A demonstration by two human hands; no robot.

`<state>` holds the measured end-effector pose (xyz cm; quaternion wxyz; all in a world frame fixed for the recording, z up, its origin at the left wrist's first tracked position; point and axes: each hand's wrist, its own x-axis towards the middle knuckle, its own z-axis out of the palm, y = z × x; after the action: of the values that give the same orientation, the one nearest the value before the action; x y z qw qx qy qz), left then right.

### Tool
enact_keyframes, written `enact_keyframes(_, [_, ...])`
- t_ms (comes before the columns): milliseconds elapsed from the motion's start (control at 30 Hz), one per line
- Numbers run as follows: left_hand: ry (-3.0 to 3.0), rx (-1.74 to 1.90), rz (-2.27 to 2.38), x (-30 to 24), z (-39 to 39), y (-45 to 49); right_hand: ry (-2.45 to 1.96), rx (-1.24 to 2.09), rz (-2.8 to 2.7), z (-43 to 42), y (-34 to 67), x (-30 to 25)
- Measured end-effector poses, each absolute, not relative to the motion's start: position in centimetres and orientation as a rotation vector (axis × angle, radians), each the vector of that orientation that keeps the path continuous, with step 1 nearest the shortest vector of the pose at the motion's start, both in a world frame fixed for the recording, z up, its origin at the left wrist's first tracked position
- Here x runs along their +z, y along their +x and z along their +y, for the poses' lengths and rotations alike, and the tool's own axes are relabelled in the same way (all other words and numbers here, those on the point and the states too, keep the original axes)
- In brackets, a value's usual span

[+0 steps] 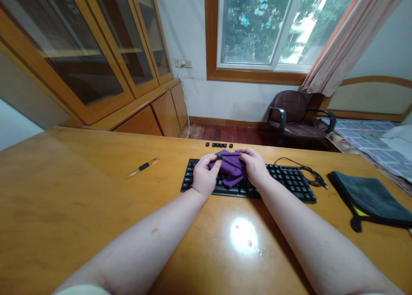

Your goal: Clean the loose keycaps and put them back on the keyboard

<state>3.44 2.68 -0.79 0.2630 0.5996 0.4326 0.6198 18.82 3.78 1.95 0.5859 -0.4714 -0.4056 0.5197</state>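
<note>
My left hand pinches a small black keycap between thumb and fingers, with an edge of a purple cloth behind it. The cloth's other side is gripped by my right hand, its thumb and fingers closed on the fabric. Both hands are over a black keyboard, and the cloth hides part of its keys. Beyond the keyboard, several loose black keycaps lie in a row near the table's far edge.
A clear tool with a black grip lies on the wooden table at left. The keyboard's coiled cable and a dark grey pouch are at right. An office chair stands beyond the table, beneath the window.
</note>
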Motion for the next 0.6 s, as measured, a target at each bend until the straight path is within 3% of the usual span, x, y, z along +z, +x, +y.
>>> enact_keyframes(133, [1.648, 1.655, 1.181, -0.9, 2.7, 3.3, -0.969, 1.424, -1.150, 3.2, 18.9, 2.4])
enact_keyframes(400, [1.681, 1.710, 1.278, -0.7, 2.9, 3.1, -0.910, 1.232, -1.025, 3.3, 19.1, 2.1])
enact_keyframes(600, [1.747, 1.546, 1.186, -0.2, 2.3, 3.3, -0.797, 1.418, -1.072, 3.2, 18.2, 1.4])
